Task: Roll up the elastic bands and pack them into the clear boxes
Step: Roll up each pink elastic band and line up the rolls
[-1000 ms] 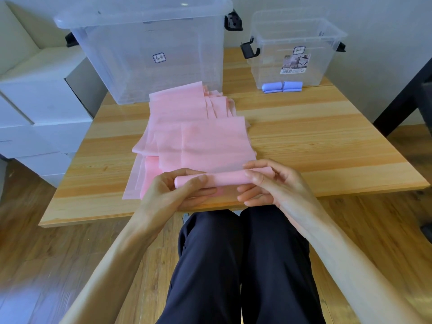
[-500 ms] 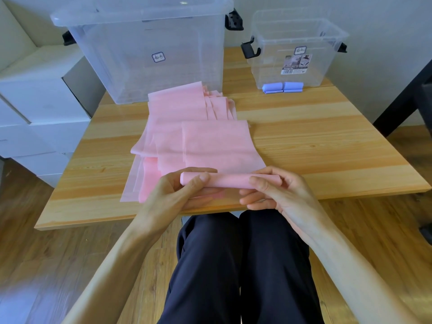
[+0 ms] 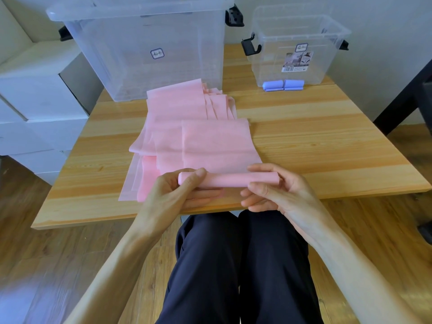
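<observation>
Head view: the left hand (image 3: 174, 195) and right hand (image 3: 278, 191) each grasp one end of a half-rolled pink elastic band (image 3: 228, 180) at the near edge of the desk (image 3: 327, 146), thumbs on top and fingers curled beneath. Its unrolled tail lies flat on the pile of pink bands (image 3: 187, 127). If either grip slackens, the springy roll will likely loosen or telescope sideways. Uneven turning could skew it, and the tail may drag neighbouring bands along. The small clear box (image 3: 297, 45), holding blue rolls (image 3: 283, 85), and the large clear box (image 3: 149, 47) stand well apart at the far edge.
</observation>
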{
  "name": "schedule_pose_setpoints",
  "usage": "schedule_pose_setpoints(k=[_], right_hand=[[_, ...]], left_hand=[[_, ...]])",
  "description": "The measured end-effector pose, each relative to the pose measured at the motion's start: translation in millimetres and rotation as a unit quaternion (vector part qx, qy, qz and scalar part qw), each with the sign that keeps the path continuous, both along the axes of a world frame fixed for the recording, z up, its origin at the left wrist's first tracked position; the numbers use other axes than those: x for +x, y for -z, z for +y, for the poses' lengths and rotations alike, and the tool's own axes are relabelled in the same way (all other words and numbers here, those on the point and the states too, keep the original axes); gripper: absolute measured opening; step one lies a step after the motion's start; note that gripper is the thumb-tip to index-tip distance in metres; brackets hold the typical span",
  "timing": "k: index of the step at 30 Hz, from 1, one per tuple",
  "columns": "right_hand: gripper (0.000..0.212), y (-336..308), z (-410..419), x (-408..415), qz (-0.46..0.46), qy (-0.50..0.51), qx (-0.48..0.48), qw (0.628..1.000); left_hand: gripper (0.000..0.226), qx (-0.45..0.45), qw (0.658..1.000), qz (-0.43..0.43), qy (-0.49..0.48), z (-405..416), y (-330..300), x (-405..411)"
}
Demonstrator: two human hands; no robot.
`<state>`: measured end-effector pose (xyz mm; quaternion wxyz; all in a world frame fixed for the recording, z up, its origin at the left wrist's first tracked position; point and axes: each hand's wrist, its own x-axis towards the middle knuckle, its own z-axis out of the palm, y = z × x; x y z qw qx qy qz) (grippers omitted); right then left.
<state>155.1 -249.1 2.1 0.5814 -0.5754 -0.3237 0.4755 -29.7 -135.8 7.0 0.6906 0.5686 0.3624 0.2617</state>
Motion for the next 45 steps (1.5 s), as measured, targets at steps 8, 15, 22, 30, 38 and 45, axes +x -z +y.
schedule_pose_setpoints(k=[8,15,22,30,38,45], right_hand=[[0.031,2.4,-1.0,-1.3,0.002,0.016,-0.001,1.000],[0.035,1.6,-1.4,-3.0,0.004,0.018,0.002,1.000],[0.038,0.4,-2.8,-2.0,0.007,0.028,0.008,1.000],[0.041,0.0,-3.7,-2.0,0.014,0.032,0.008,0.999],[0.035,0.4,-3.2,-3.1,0.004,0.033,-0.004,0.999],[0.037,0.4,-4.6,-3.2,0.006,0.029,-0.002,1.000]], left_hand=[[0.035,0.029,0.999,0.010,0.015,-2.0,0.9,-2.7],[0.033,0.038,0.999,0.012,0.009,-2.6,0.3,-1.7],[0.035,0.040,0.999,0.027,0.018,-2.8,2.9,-3.1],[0.037,0.039,0.999,0.014,0.016,-5.6,2.0,-1.9],[0.031,0.066,0.997,0.014,0.025,-4.8,3.1,-4.2],[0.033,0.004,0.999,0.013,0.030,-4.4,4.0,-1.1]])
